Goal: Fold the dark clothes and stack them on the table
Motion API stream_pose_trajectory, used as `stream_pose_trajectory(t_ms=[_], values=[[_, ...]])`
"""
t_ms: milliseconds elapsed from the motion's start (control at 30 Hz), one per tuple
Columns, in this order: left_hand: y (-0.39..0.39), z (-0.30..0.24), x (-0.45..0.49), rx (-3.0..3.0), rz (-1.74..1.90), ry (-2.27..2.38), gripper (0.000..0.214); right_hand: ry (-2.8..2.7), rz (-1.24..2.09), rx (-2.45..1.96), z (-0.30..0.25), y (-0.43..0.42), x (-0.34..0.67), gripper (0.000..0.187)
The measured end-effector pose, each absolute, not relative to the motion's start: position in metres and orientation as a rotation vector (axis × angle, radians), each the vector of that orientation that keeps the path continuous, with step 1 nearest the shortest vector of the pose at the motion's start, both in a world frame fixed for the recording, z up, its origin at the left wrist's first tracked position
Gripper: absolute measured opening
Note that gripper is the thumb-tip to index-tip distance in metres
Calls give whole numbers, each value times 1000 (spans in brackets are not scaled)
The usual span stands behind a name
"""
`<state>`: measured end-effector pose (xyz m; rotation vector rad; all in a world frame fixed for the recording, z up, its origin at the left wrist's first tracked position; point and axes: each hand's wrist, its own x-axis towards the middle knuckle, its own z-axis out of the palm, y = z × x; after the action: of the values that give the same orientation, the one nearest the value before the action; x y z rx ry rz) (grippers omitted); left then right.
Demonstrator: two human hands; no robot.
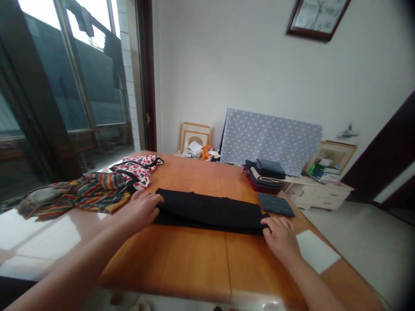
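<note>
The left hand (142, 210) and right hand (281, 240) rest at opposite ends of a long folded black garment (210, 211), which lies flat on the orange wooden bench (168, 263) between them. The left fingers (154, 199) curve over the garment's left end. The right fingers (270, 224) lie across its right end, near the front corner. Both sets are slightly spread and touch the cloth; this view cannot show whether either pinches the fabric or only presses on it.

Beyond and left of the left fingers lie a striped garment (97, 194) and a red-and-white patterned garment (136, 170) in a loose heap. Beyond the right fingers, a folded grey-blue cloth (275, 204) lies just beside the black garment, with a stack of folded clothes (264, 175) farther back.

Hazards:
1. Uneven pressure from the two hands could skew the layers, since the bench surface appears smooth.
2. Black-on-black layers hide their edges, so a misaligned fold could go unnoticed.
3. Sliding the garment rightward could displace the grey-blue cloth.
4. Sliding it leftward could catch the heaped garments.
</note>
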<state>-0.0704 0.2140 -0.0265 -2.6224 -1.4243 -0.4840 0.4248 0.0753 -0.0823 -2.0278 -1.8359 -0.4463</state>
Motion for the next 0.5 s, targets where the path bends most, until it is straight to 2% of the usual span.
stream_pose_trajectory(t_ms=[233,500], values=[[134,-13,-89,-2641,-469,-1392,25,-1810,-402,-1960,-94,14,426,24],[87,-27,-112,-2752,-407,-1377,27,-1873,-278,-1972,-92,-44,414,26]])
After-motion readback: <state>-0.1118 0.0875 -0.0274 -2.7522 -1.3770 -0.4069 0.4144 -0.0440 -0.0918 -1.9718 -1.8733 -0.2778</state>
